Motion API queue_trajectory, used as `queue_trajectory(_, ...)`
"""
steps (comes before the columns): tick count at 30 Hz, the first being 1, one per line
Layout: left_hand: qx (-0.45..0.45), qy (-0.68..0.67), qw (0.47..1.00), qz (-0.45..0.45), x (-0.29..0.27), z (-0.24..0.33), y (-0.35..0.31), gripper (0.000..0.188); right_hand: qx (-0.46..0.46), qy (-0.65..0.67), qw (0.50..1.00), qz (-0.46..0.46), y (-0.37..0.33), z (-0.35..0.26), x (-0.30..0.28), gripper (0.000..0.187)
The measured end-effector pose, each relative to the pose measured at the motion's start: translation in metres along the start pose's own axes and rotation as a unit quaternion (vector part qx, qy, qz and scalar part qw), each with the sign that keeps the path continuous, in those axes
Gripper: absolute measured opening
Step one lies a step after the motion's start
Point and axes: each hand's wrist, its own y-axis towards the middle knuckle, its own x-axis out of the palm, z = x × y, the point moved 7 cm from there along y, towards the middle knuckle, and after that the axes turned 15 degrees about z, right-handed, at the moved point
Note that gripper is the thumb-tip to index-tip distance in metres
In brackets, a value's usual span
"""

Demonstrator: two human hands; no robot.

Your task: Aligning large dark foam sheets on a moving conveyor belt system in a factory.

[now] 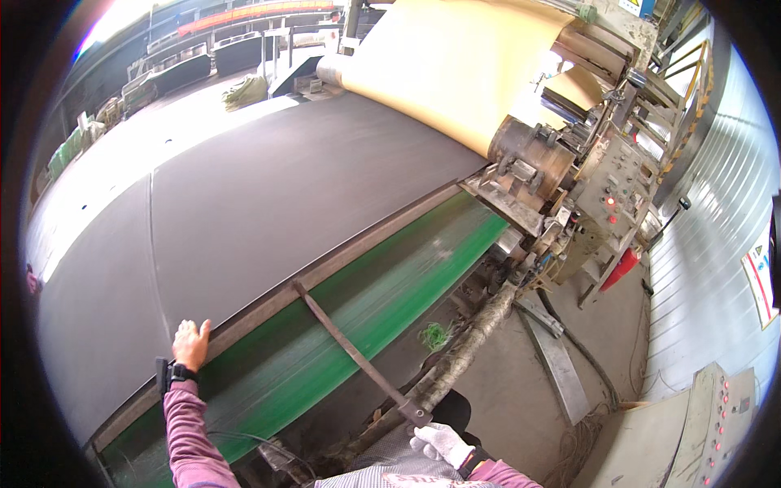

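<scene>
A wide dark grey sheet (268, 187) lies flat across the machine bed, with a pale line across its left part. My left hand (192, 346), bare with a dark band at the wrist, rests at the sheet's near edge, fingers stretched out. A long metal bar (350, 346) slants from the edge rail over a green belt (390, 285) toward my body. Right by the bar's bolted near end is my right hand (442, 445), in a whitish glove, fingers curled. Whether those fingers grip the bar or something else is hidden.
At the far side a yellowish sheet (455, 57) rises from a roller beside the machine's end housing (533, 159). A control panel (618, 187) and a red fire extinguisher (622, 268) stand to the right. A cabinet with red lights (700, 431) is at lower right. Green strands (435, 335) lie below the belt.
</scene>
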Motion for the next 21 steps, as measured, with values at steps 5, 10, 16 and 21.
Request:
queue_trajectory(5, 0.165, -0.07, 0.974, 0.141, -0.067, 0.13, 0.035, 0.039, -0.017, -0.04, 0.999, 0.001, 0.002, -0.002, -0.002, 0.024)
queue_trajectory(10, -0.023, -0.108, 0.994, -0.019, -0.054, 0.185, 0.079, 0.065, -0.026, -0.03, 0.999, 0.024, 0.002, 0.0, 0.007, 0.03)
queue_trajectory(16, 0.226, -0.178, 0.958, -0.008, -0.029, 0.248, 0.098, 0.029, -0.054, -0.05, 0.997, 0.013, -0.006, -0.008, 0.008, 0.027)
queue_trajectory(21, -0.049, -0.214, 0.971, 0.097, -0.072, 0.101, 0.076, 0.059, -0.02, -0.027, 0.999, 0.027, -0.004, -0.005, 0.0, 0.021)
